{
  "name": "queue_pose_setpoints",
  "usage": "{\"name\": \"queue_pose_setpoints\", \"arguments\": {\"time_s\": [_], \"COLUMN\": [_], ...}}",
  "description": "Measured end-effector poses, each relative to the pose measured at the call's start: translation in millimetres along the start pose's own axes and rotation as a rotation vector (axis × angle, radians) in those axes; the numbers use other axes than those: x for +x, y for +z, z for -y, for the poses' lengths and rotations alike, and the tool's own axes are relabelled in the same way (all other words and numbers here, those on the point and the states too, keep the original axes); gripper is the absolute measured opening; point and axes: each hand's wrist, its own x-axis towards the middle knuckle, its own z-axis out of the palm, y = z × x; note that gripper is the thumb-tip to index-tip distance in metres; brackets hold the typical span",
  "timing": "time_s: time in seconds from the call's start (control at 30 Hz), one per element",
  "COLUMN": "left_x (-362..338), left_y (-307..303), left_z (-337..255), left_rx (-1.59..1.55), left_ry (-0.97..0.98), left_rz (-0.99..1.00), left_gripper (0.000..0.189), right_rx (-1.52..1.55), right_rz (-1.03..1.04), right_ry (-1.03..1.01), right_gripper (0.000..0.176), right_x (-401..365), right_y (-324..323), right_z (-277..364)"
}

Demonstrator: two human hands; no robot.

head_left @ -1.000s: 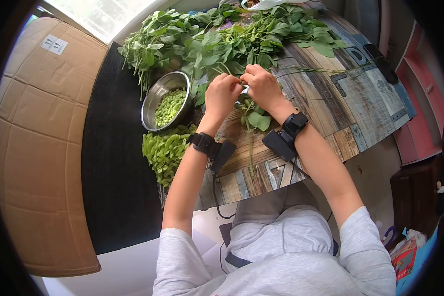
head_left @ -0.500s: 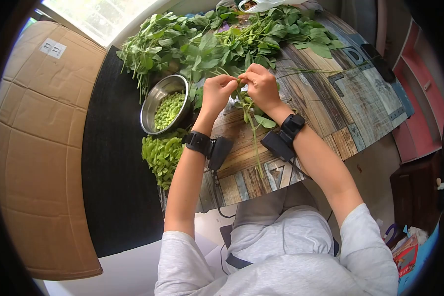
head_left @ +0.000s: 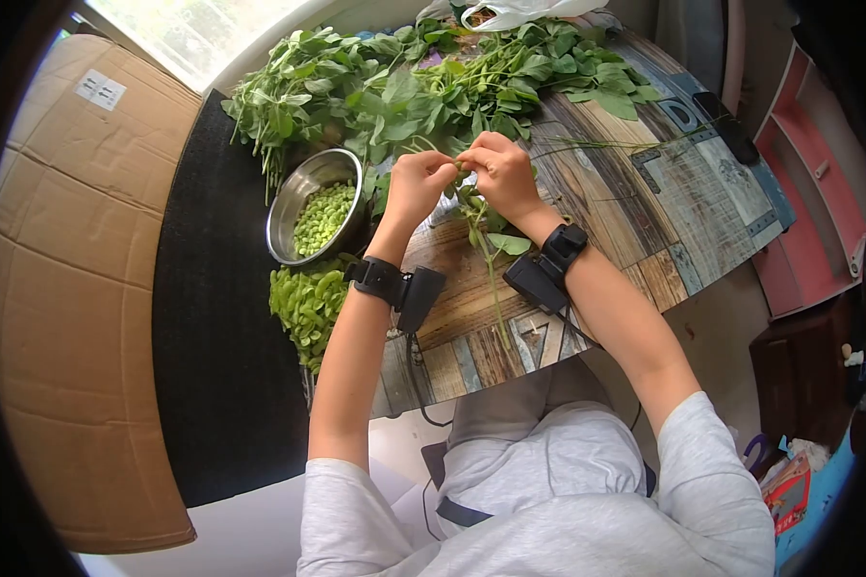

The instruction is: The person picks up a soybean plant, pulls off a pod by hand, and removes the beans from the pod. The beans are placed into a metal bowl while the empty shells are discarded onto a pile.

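At the left we see a cardboard sheet, then a steel bowl of shelled green beans, with a pile of pods just on its near side. Our left hand and right hand meet over the patterned table — fingertips of both pinched shut on the top of a leafy stalk, which trails toward us between the wrists. A heap of greens lies on the far side.
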Motion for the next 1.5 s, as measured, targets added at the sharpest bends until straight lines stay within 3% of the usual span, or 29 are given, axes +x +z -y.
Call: {"name": "queue_pose_setpoints", "arguments": {"time_s": [0.33, 0.47, 0.53, 0.67, 0.83, 0.93, 1.0, 1.13, 1.2, 1.27, 1.33, 1.4, 1.5], "left_x": [3.2, 3.4, 1.8, -1.2, -0.6, 2.8, 1.7, 3.3, 4.6, 3.7, 2.4, 1.6, 4.6], "left_y": [1.5, 3.8, 4.6, 6.4, 9.8, 8.2, 4.8, -0.3, -1.0, 1.7, -1.3, -3.3, -3.2], "left_z": [6.3, 1.3, -4.5, -15.0, -8.0, 3.5, 4.2, 11.1, 18.0, 23.1, 22.6, 20.6, 27.8], "left_rx": [-0.128, -0.136, 0.197, 0.549, 0.623, 0.391, 0.187, 0.049, 0.045, -0.295, -0.261, -0.224, -0.086], "left_ry": [-0.102, -0.102, 0.090, 0.176, 0.225, 0.273, 0.143, 0.051, 0.029, -0.065, -0.045, -0.031, 0.018], "left_rz": [0.052, 0.016, -0.094, -0.075, -0.071, -0.074, -0.020, 0.057, 0.083, 0.142, 0.142, 0.147, 0.083], "left_gripper": [0.016, 0.016, 0.018, 0.018, 0.018, 0.017, 0.017, 0.017, 0.018, 0.019, 0.019, 0.020, 0.020], "right_rx": [-0.064, -0.022, -0.052, -0.158, -0.206, -0.157, -0.079, -0.032, 0.123, 0.159, 0.187, 0.277, 0.365], "right_rz": [0.014, 0.002, -0.014, 0.035, 0.050, 0.022, -0.017, -0.040, -0.068, -0.058, -0.055, -0.033, -0.076], "right_ry": [-0.082, -0.018, 0.034, -0.047, -0.074, -0.056, -0.037, -0.018, 0.113, 0.142, 0.169, 0.325, 0.329], "right_gripper": [0.006, 0.007, 0.007, 0.008, 0.009, 0.008, 0.008, 0.008, 0.007, 0.007, 0.007, 0.009, 0.011], "right_x": [0.5, -0.6, 0.4, 1.0, 1.5, 0.2, 0.9, 0.1, -1.4, -0.1, 2.3, 0.9, -0.3], "right_y": [-1.3, 1.7, 3.8, 2.1, 1.2, 0.9, 3.4, 7.7, 10.8, 9.3, 7.6, 11.1, 16.4], "right_z": [-3.2, -3.6, -3.1, -4.4, -1.9, -1.6, -1.6, -0.3, -1.4, 8.0, 6.9, 1.9, 1.0]}}
